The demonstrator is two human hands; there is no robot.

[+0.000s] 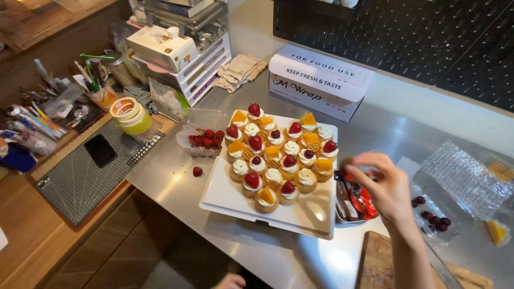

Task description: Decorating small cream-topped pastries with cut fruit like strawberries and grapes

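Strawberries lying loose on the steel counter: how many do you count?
1. The loose strawberry lies left of the white tray, in front of the clear tub; others may be hidden.

A steel desk [176, 176] reflects overhead light; a black pegboard [407, 32] covers the pale wall [428, 107]; a wooden side desk [21, 235] adjoins left.

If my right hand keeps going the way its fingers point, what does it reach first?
Probably the nearest cream-topped tartlet at the right edge of the white tray. The right hand points left toward it, raised over a small tray of packets; depth is unclear.
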